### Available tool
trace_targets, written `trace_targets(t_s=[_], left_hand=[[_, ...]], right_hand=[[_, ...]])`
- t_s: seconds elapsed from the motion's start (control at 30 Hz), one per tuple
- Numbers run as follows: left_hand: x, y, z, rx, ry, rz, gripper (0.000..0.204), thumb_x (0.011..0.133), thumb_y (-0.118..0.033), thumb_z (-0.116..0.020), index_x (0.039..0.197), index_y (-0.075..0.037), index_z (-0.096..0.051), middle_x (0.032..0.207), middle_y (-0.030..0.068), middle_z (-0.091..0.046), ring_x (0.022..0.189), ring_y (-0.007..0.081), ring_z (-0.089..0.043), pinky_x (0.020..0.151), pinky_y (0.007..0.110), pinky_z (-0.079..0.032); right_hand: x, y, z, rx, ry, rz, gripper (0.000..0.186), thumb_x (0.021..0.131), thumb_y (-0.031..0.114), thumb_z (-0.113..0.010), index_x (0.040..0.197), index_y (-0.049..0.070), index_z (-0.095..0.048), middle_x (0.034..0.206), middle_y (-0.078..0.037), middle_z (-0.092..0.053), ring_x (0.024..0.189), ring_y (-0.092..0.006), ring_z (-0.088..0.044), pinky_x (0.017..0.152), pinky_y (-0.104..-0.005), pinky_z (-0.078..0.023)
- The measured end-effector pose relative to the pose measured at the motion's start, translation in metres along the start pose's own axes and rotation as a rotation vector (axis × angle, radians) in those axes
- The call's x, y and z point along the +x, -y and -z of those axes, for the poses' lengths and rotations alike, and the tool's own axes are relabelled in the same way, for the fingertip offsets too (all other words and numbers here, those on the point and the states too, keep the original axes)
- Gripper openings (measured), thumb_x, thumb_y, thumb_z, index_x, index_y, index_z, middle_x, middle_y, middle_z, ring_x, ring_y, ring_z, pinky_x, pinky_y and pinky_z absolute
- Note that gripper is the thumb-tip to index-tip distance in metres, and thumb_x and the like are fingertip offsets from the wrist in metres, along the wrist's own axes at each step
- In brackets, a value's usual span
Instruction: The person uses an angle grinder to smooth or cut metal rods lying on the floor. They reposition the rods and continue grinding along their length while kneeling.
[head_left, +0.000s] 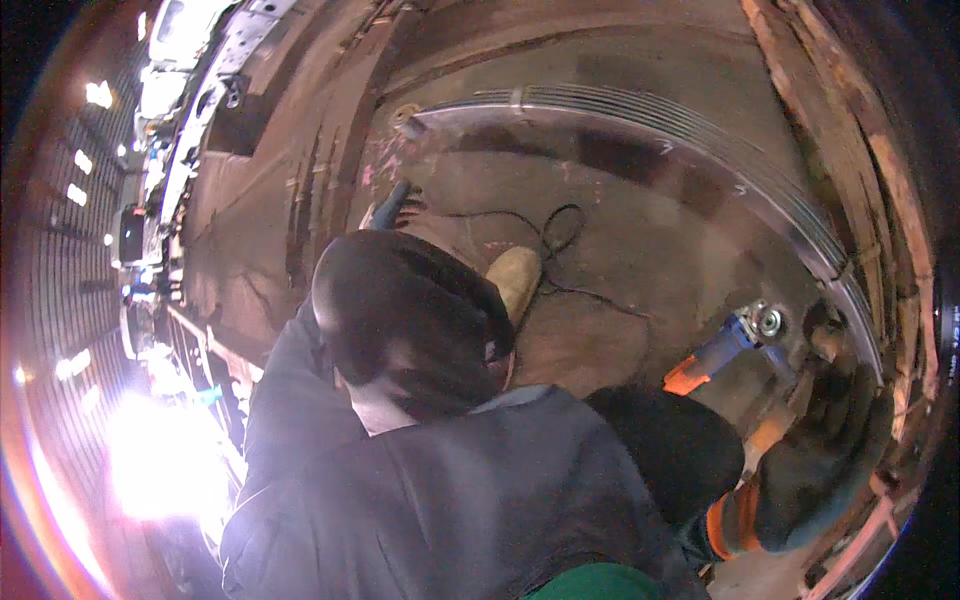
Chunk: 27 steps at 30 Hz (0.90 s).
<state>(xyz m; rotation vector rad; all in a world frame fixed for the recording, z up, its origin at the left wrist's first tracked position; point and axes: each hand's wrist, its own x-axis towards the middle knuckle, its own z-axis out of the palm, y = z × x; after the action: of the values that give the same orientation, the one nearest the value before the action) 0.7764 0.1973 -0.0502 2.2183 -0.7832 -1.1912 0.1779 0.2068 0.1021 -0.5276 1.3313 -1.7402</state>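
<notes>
A long stack of steel leaves, a leaf spring (640,115), lies curved across the floor from the upper middle to the right. Beyond my left knee, my left hand (397,206) in a blue-grey glove is low over the floor, fingers spread, with nothing seen in it. My right arm, in a dark sleeve with orange bands, reaches to the far right. My right hand (826,335) is there, dim and blurred beside the spring's near end; its fingers cannot be made out. Close to its left lies an angle grinder (722,345) with a blue body and orange rear, its disc end toward that hand.
A black cable (565,235) lies looped on the brown floor (590,330) by my tan boot (516,278). Rough wooden beams (880,160) run along the right edge. Vehicle-like metal frames (200,110) and a glaring white light (165,455) are at the left.
</notes>
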Motion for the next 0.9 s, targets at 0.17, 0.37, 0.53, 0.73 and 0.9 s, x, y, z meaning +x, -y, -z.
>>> trace_targets(t_s=[0.17, 0.37, 0.53, 0.73, 0.9], left_hand=[[-0.020, 0.042, 0.024, -0.375, -0.171, -0.037, 0.051, 0.105, -0.034, -0.046, 0.146, -0.004, -0.048, 0.139, 0.0105, -0.057, 0.126, 0.0218, -0.054, 0.113, 0.034, -0.037], [0.007, -0.006, -0.031, -0.799, -0.256, -0.178, 0.049, 0.107, -0.021, -0.043, 0.150, 0.001, -0.042, 0.150, 0.0122, -0.048, 0.136, 0.0224, -0.048, 0.117, 0.032, -0.036], [0.082, 0.043, -0.008, -0.787, -0.370, -0.333, 0.048, 0.108, -0.017, -0.041, 0.151, 0.003, -0.041, 0.156, 0.0134, -0.043, 0.140, 0.0233, -0.046, 0.117, 0.031, -0.037], [0.208, 0.155, 0.086, -1.035, -0.462, -0.178, 0.060, 0.102, -0.049, -0.050, 0.138, -0.001, -0.055, 0.131, 0.0114, -0.061, 0.111, 0.0251, -0.062, 0.095, 0.039, -0.052], [0.282, 0.098, 0.081, -0.958, -0.679, -0.084, 0.058, 0.103, -0.049, -0.050, 0.146, -0.010, -0.048, 0.141, 0.0091, -0.055, 0.126, 0.0257, -0.051, 0.097, 0.047, -0.048]], right_hand=[[-0.009, -0.060, -0.043, -0.155, 0.343, -0.148, 0.050, 0.103, 0.017, -0.049, 0.149, 0.000, -0.040, 0.150, -0.022, -0.043, 0.139, -0.0344, -0.041, 0.118, -0.0443, -0.031], [0.003, -0.154, -0.137, -0.434, 0.813, -0.288, 0.046, 0.102, 0.015, -0.053, 0.144, 0.000, -0.046, 0.144, -0.020, -0.050, 0.134, -0.0320, -0.047, 0.115, -0.0422, -0.035], [0.028, -0.205, -0.177, -0.730, 0.934, -0.263, 0.043, 0.101, 0.014, -0.056, 0.141, 0.000, -0.050, 0.139, -0.018, -0.056, 0.129, -0.0301, -0.052, 0.112, -0.0404, -0.039], [0.093, -0.167, -0.080, -1.170, 0.775, -0.360, 0.039, 0.100, 0.012, -0.060, 0.137, 0.000, -0.056, 0.133, -0.016, -0.063, 0.124, -0.0278, -0.058, 0.108, -0.0382, -0.043], [0.077, -0.106, -0.084, -1.468, 0.956, -0.189, 0.034, 0.099, 0.007, -0.063, 0.132, 0.000, -0.062, 0.129, -0.015, -0.066, 0.121, -0.0290, -0.061, 0.109, -0.0368, -0.044]])
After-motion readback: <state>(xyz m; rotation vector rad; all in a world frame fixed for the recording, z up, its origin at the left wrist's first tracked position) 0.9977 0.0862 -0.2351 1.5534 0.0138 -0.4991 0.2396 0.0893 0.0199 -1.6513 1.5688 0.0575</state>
